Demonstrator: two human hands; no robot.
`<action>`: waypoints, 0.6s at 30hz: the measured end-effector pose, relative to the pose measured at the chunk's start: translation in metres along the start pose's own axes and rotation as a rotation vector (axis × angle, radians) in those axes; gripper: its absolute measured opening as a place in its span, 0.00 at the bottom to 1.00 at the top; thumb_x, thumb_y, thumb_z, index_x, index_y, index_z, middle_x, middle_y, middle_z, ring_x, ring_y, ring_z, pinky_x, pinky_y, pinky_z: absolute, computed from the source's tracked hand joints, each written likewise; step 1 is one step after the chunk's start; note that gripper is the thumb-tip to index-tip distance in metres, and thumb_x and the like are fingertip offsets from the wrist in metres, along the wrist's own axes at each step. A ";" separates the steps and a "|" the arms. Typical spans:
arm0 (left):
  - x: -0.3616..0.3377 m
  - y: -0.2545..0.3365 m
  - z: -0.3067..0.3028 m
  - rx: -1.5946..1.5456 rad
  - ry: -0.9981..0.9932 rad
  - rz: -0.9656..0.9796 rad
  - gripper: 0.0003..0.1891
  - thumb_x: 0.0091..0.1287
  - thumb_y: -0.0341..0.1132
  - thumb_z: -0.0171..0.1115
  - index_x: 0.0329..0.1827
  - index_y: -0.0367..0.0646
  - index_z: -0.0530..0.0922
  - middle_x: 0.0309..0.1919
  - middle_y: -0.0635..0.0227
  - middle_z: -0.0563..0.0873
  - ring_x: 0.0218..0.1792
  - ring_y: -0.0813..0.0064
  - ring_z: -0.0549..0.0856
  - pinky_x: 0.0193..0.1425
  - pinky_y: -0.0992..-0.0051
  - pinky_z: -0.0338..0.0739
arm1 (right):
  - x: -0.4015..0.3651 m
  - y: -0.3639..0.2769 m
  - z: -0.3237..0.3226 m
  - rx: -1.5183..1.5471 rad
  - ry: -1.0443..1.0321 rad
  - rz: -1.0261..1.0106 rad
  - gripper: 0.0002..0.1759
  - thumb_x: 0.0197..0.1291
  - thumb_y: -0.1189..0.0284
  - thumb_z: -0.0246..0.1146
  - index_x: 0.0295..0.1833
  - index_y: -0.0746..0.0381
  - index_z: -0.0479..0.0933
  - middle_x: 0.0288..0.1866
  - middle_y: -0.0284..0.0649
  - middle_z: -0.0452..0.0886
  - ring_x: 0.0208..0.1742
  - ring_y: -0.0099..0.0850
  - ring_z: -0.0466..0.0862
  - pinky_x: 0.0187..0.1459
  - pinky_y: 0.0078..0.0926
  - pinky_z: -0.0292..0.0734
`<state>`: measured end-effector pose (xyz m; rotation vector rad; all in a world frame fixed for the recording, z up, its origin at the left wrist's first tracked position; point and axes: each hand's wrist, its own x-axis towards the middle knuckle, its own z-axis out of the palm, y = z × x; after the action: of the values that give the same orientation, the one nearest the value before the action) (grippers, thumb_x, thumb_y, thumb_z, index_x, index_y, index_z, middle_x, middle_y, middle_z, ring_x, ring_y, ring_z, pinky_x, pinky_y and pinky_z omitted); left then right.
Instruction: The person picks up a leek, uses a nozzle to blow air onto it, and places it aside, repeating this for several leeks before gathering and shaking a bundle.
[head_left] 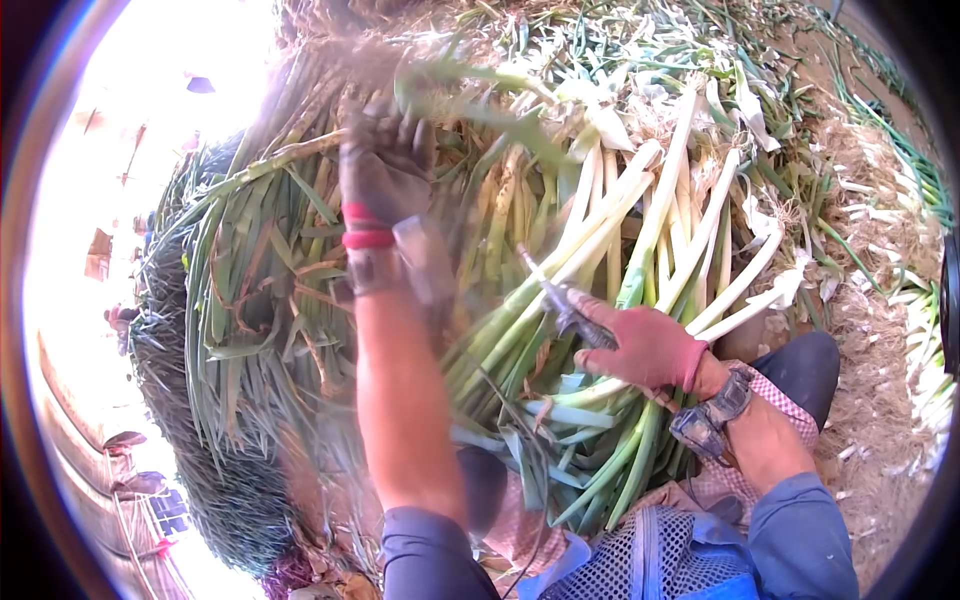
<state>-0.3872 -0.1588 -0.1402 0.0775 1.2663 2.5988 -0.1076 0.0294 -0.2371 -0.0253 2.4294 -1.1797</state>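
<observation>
My left hand (388, 165), in a dark glove with a red cuff, reaches over the heap of untrimmed green onions (265, 250) at the upper left. Its fingers look spread, though motion smears them. A blurred green leaf hangs just to its right. In a pinkish glove with grey fingertips, my right hand (640, 345) lies over the peeled green onions (600, 220) across my lap. Its fingers are curled together at a small dark pointed thing (535, 270) that I cannot make out. White stalks point up and right; green leaves lie below.
Loose leaves and peelings (640, 50) cover the ground at the top. More onions with white ends (925, 350) lie along the far right, beside dry root scraps (860, 300). A dark green stack of leaves (200, 400) stands at the left. My bent knee (810, 370) is at the right.
</observation>
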 end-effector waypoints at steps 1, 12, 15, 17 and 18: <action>-0.006 -0.001 0.006 -0.002 0.001 0.002 0.17 0.83 0.49 0.64 0.61 0.45 0.81 0.48 0.66 0.88 0.54 0.64 0.88 0.63 0.62 0.87 | 0.001 -0.006 -0.003 -0.003 -0.001 -0.001 0.51 0.70 0.44 0.66 0.91 0.55 0.58 0.45 0.58 0.90 0.48 0.55 0.91 0.56 0.48 0.84; -0.103 -0.127 -0.152 0.849 0.316 -0.200 0.09 0.76 0.29 0.69 0.54 0.38 0.90 0.34 0.77 0.88 0.28 0.87 0.82 0.32 0.81 0.77 | 0.056 -0.056 -0.005 -0.024 -0.058 0.167 0.47 0.71 0.49 0.63 0.89 0.59 0.61 0.49 0.54 0.92 0.53 0.51 0.92 0.61 0.48 0.83; -0.108 -0.125 -0.153 1.052 0.290 -0.154 0.14 0.75 0.33 0.70 0.59 0.37 0.90 0.37 0.69 0.93 0.32 0.79 0.89 0.38 0.76 0.82 | 0.059 -0.051 0.000 -0.100 -0.036 0.063 0.48 0.72 0.46 0.64 0.90 0.56 0.59 0.46 0.56 0.91 0.48 0.55 0.91 0.54 0.48 0.85; -0.109 -0.122 -0.150 1.537 0.119 -0.128 0.19 0.73 0.41 0.66 0.60 0.39 0.89 0.56 0.52 0.94 0.54 0.53 0.93 0.61 0.60 0.86 | 0.066 -0.053 -0.002 -0.148 -0.044 0.060 0.49 0.72 0.47 0.64 0.91 0.55 0.58 0.47 0.56 0.91 0.47 0.54 0.92 0.54 0.47 0.85; -0.104 -0.134 -0.156 1.618 0.146 -0.032 0.19 0.72 0.46 0.67 0.59 0.46 0.89 0.57 0.50 0.91 0.57 0.43 0.89 0.64 0.54 0.82 | 0.073 -0.054 -0.010 -0.121 -0.005 0.115 0.49 0.72 0.48 0.65 0.91 0.56 0.57 0.46 0.56 0.91 0.47 0.52 0.92 0.55 0.47 0.85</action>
<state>-0.2840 -0.2252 -0.3353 0.1336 2.8967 0.9110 -0.1864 -0.0126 -0.2184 0.0736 2.4596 -0.9806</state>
